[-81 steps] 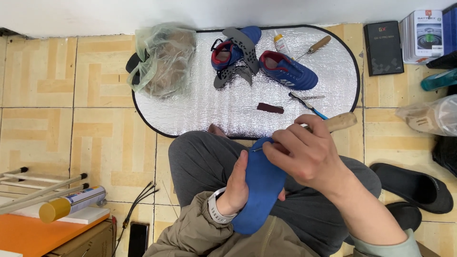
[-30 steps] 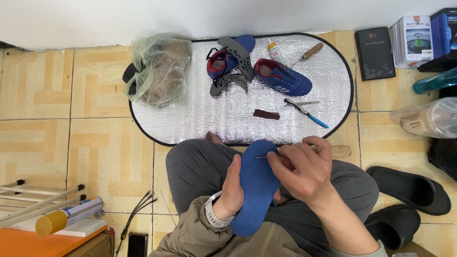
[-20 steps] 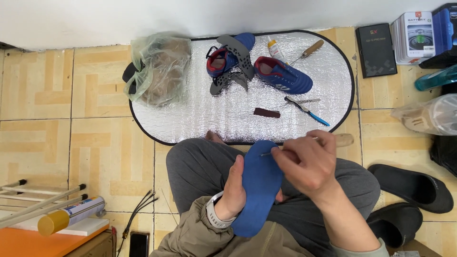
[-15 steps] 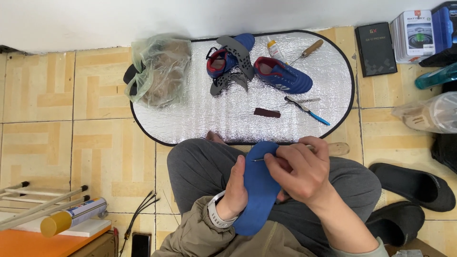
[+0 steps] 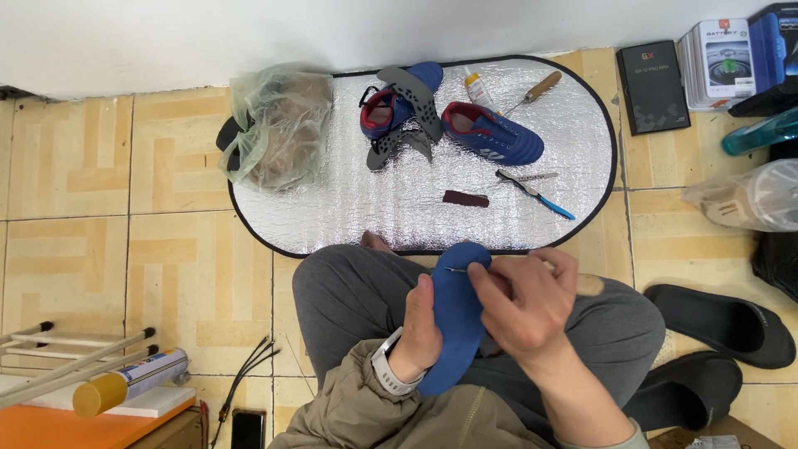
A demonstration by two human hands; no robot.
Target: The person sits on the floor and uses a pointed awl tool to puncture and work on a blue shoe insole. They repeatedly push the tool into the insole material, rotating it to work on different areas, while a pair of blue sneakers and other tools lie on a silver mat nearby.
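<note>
Tiled floor, silver mat (image 5: 349, 208) by the wall; person seated. Blue insole (image 5: 455, 320) held upright over the lap: looks light, soft, bendy (best gripped along an edge). Left hand (image 5: 418, 333) closed around its left edge. Right hand (image 5: 519, 303) pinches a thin needle (image 5: 455, 269) at its toe.

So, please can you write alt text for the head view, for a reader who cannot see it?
A seated person's left hand holds a blue insole upright over the lap while the right hand works a thin metal tool at its top edge. Ahead, blue shoes and tools lie on a silver mat.
</note>
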